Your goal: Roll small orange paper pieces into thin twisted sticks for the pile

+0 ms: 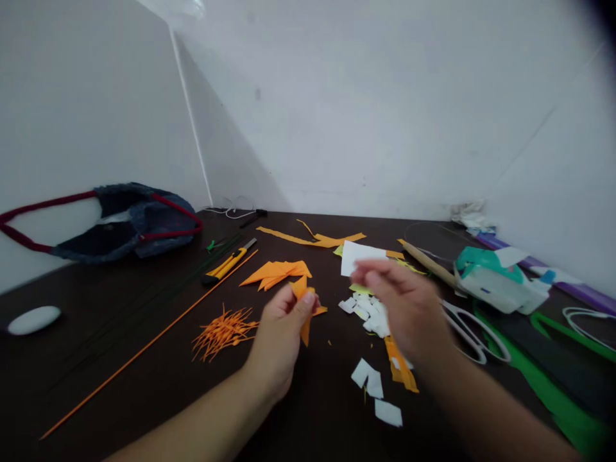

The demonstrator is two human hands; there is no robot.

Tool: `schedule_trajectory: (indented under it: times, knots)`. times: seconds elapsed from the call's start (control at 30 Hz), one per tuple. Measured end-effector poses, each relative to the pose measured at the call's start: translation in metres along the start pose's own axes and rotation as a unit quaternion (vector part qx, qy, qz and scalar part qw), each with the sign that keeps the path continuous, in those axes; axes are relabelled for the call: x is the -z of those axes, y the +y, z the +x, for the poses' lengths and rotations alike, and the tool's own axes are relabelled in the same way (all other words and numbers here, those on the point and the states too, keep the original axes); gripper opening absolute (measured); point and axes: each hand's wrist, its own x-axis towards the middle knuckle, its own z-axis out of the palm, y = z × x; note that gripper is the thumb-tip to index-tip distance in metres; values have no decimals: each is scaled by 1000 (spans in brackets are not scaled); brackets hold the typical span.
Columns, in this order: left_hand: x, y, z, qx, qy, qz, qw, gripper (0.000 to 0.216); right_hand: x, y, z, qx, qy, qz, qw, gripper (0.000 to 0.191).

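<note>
Nearest on the dark table (327,417), a few loose white pieces (387,412) lie on the near side of the pile of white paper pieces (368,312). An orange strip (407,375) also lies on the pile's near side, a little to the right. Left of the pile, the left hand (278,330) pinches a piece of orange paper (301,289) narrowly between thumb and fingers. The right hand (402,298) is blurred just to the right of the pile, covering part of it from view, fingers bent toward the thumb; I cannot tell whether it holds anything. Farther left of the pile, beyond the left hand, lies a heap of thin orange twists (224,333), with a long orange stick (187,311) slanting past it. Right of the pile are white-handled scissors (496,335).

Beyond the pile to the left are folded orange sheets (276,274) and, farther left, a yellow cutter (228,264). Just beyond the pile is a white sheet (360,253); far to its right, a green-and-white packet (500,282). Farthest past the pile lies a long orange band (317,240), and well to its left a denim bag (163,224).
</note>
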Motion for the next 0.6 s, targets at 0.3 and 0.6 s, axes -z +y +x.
schedule_trajectory:
  times: [0.3, 0.6]
  knots:
    - [-1, -18, 9, 66, -122, -46, 989, 15, -27, 33, -5, -140, -114, 101, 978, 19]
    - [2, -25, 10, 58, -127, 4, 990, 18, -25, 30, -5, -110, -76, 144, 980, 6]
